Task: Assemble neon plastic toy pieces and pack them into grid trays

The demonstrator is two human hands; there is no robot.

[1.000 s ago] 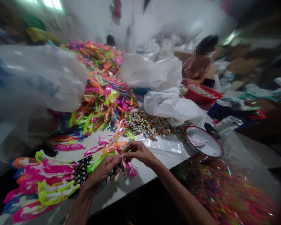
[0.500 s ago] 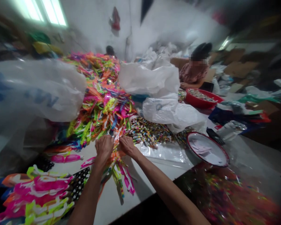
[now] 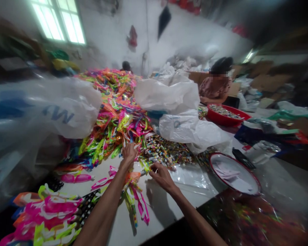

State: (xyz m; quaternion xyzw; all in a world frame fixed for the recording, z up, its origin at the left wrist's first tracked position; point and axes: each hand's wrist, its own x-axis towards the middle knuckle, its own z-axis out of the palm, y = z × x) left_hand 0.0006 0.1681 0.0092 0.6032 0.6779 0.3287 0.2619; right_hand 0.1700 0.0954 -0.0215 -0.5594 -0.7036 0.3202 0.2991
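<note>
My left hand [image 3: 129,152] reaches forward into the foot of a big heap of neon plastic toy pieces [image 3: 115,112], its fingers closed among them; what they grip is hidden. My right hand [image 3: 161,175] sits nearer me at the edge of a spread of small colourful candy tubes [image 3: 166,153], fingers pinched on one small tube. A few loose neon pieces [image 3: 136,194] lie on the white table [image 3: 159,208] between my forearms.
Large clear plastic bags [image 3: 41,112] bulge at the left, white bags [image 3: 179,102] behind the tubes. A red-rimmed bowl [image 3: 233,167] with paper slips stands right. A stack of neon pieces [image 3: 46,215] lies front left. Another person [image 3: 217,85] sits by a red basin [image 3: 226,114].
Both hands went from working together near me out to the heap. Now the left hand stays at the heap and the right has drawn back toward the candy tubes.
</note>
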